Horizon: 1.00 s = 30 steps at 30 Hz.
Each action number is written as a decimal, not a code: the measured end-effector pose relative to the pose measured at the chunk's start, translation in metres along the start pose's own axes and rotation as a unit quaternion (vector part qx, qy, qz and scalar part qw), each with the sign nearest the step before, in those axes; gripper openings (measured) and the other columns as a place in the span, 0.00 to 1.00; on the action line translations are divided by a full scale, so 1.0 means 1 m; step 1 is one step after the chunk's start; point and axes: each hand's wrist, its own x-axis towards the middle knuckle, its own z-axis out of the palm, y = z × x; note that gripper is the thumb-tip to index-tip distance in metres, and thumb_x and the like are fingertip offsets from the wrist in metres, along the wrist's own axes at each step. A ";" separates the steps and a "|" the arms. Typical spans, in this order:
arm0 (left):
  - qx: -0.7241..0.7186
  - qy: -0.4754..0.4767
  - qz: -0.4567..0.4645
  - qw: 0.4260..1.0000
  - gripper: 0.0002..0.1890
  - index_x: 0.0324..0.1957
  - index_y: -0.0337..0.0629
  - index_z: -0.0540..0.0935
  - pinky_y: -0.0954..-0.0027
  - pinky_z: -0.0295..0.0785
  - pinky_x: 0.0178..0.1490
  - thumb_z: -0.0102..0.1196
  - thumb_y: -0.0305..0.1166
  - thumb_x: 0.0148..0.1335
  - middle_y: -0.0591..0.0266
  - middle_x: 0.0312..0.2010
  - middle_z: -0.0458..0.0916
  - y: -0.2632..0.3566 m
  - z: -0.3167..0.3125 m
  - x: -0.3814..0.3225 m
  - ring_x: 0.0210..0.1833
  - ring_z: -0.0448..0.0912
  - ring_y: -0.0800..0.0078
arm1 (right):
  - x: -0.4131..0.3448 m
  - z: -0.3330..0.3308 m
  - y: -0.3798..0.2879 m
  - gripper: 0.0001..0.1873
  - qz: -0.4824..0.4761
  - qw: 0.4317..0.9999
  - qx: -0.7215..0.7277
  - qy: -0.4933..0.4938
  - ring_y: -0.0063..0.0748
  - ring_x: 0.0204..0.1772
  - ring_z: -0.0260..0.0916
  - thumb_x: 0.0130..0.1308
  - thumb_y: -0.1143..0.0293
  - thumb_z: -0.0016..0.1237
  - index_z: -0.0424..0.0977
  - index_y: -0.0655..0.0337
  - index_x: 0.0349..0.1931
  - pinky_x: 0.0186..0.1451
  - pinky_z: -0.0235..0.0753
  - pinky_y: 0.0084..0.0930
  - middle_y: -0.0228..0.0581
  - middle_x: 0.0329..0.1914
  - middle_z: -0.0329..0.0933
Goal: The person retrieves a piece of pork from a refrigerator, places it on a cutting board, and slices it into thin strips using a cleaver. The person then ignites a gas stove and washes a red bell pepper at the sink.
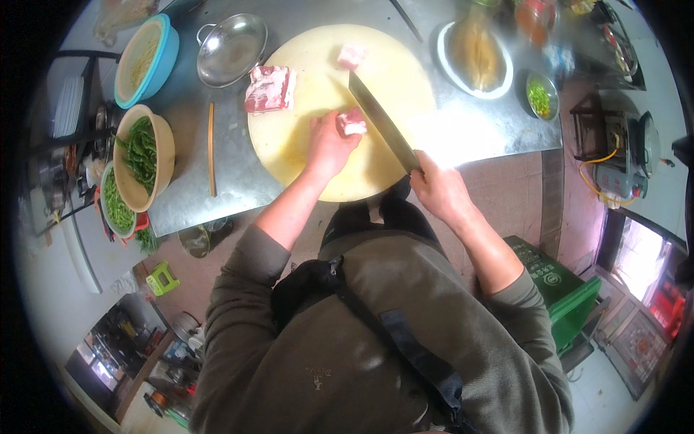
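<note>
A round, pale yellow chopping board (320,49) lies before me on the metal table. My left hand (331,146) grips a small block of raw, fatty meat (352,121) above the board's middle. In my right hand (440,187) is the handle of a cleaver (382,120); its blade slants up and left, just right of that block. Near the blade's far tip sits a pale chunk of meat (351,56). A larger slab of streaky raw meat (270,89), likely pork belly, rests at the board's left edge.
Left of the board are a metal wok-shaped pan (232,50), chopsticks (212,149), a blue basin (146,61) and a beige bowl of green peppers (143,157). To the right stand a white-rimmed oval dish (475,58) and a small bowl of chopped greens (542,96). A green bin (558,287) stands below right.
</note>
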 end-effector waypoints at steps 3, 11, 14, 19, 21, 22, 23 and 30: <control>-0.093 -0.089 -0.081 0.988 0.29 0.61 0.32 0.79 0.57 0.76 0.62 0.72 0.36 0.61 0.44 0.56 0.81 -0.002 -0.003 0.001 0.58 0.81 0.54 | 0.005 -0.004 -0.004 0.20 0.000 1.000 0.011 -0.027 0.67 0.50 0.81 0.71 0.69 0.48 0.74 0.65 0.62 0.54 0.80 0.56 0.67 0.44 0.82; -0.014 0.008 0.015 1.000 0.22 0.56 0.37 0.83 0.58 0.76 0.58 0.71 0.35 0.62 0.52 0.51 0.84 -0.003 -0.010 -0.008 0.56 0.81 0.58 | -0.005 -0.019 -0.001 0.29 0.059 0.969 0.211 -0.115 0.31 0.31 0.78 0.75 0.68 0.52 0.67 0.60 0.75 0.37 0.79 0.30 0.42 0.31 0.76; -0.026 0.054 0.121 0.991 0.17 0.54 0.41 0.85 0.57 0.76 0.60 0.68 0.32 0.63 0.54 0.50 0.85 -0.002 -0.014 -0.009 0.56 0.81 0.54 | -0.005 -0.024 0.007 0.29 0.165 0.925 0.299 -0.170 0.21 0.27 0.72 0.78 0.64 0.50 0.65 0.60 0.77 0.30 0.75 0.22 0.33 0.28 0.73; 0.018 0.082 0.235 0.968 0.12 0.48 0.42 0.88 0.58 0.79 0.58 0.64 0.26 0.61 0.59 0.48 0.85 0.005 -0.005 0.000 0.52 0.81 0.54 | 0.003 -0.028 0.014 0.28 0.199 0.914 0.317 -0.155 0.21 0.25 0.72 0.78 0.61 0.49 0.68 0.65 0.73 0.28 0.75 0.22 0.31 0.26 0.74; 0.004 0.047 0.239 0.970 0.13 0.49 0.42 0.88 0.57 0.79 0.58 0.65 0.27 0.61 0.58 0.49 0.85 0.004 -0.009 0.001 0.53 0.82 0.55 | 0.002 -0.027 0.013 0.28 0.196 0.925 0.286 -0.154 0.24 0.26 0.75 0.76 0.61 0.51 0.70 0.63 0.72 0.30 0.77 0.25 0.34 0.25 0.75; 0.002 0.033 0.237 0.971 0.13 0.49 0.42 0.88 0.57 0.79 0.58 0.65 0.27 0.61 0.57 0.50 0.85 0.002 -0.015 0.004 0.53 0.82 0.55 | 0.000 -0.026 0.012 0.28 0.182 0.933 0.274 -0.144 0.26 0.26 0.76 0.75 0.60 0.52 0.71 0.62 0.72 0.31 0.78 0.26 0.36 0.25 0.76; 0.012 0.073 0.233 0.970 0.13 0.49 0.42 0.87 0.56 0.78 0.59 0.65 0.28 0.61 0.56 0.51 0.84 -0.001 -0.024 0.007 0.54 0.82 0.55 | -0.003 -0.026 0.012 0.27 0.156 0.952 0.232 -0.125 0.30 0.28 0.78 0.74 0.61 0.52 0.72 0.60 0.71 0.33 0.80 0.29 0.39 0.27 0.77; 0.135 0.206 -0.005 0.969 0.42 0.71 0.47 0.73 0.51 0.71 0.70 0.74 0.42 0.54 0.46 0.61 0.75 -0.047 -0.108 0.055 0.68 0.72 0.46 | -0.034 -0.022 0.043 0.30 -0.082 0.985 -0.117 0.101 0.50 0.35 0.83 0.62 0.68 0.60 0.77 0.47 0.67 0.40 0.84 0.44 0.44 0.35 0.82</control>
